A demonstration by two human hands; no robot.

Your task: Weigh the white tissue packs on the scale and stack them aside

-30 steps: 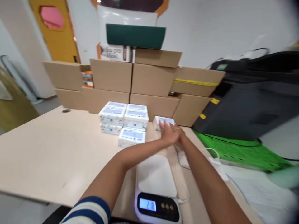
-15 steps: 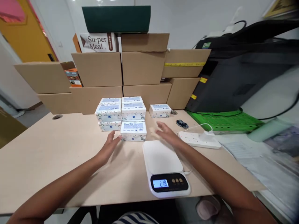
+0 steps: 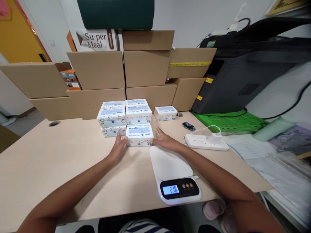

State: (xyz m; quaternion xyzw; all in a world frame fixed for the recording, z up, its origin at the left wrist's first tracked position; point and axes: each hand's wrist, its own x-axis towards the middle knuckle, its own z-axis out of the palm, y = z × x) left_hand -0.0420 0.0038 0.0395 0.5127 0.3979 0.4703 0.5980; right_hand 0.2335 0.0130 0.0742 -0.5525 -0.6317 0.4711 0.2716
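Note:
A white tissue box (image 3: 139, 136) lies on the beige table (image 3: 60, 161), in front of a stack of like tissue boxes (image 3: 123, 114). My left hand (image 3: 118, 147) rests with flat, stretched fingers against the box's left end. My right hand (image 3: 163, 139) lies flat against its right end. The box sits on the table between both palms. Another single tissue box (image 3: 165, 113) stands further back right. A white kitchen scale (image 3: 170, 163) sits near my right forearm with nothing on its plate, and its display (image 3: 170, 189) reads 218.
Stacked cardboard cartons (image 3: 145, 68) wall the table's back edge, with a dark green box (image 3: 116, 13) on top. A black printer (image 3: 243, 71) stands on a green tray (image 3: 228, 121) at right. A white power strip (image 3: 205, 141) and a small dark object (image 3: 188, 126) lie right of the scale.
Both hands drew back from the far single tissue box, spread apart, then closed in on the two ends of the front tissue box. The camera view tilted down and steadied.

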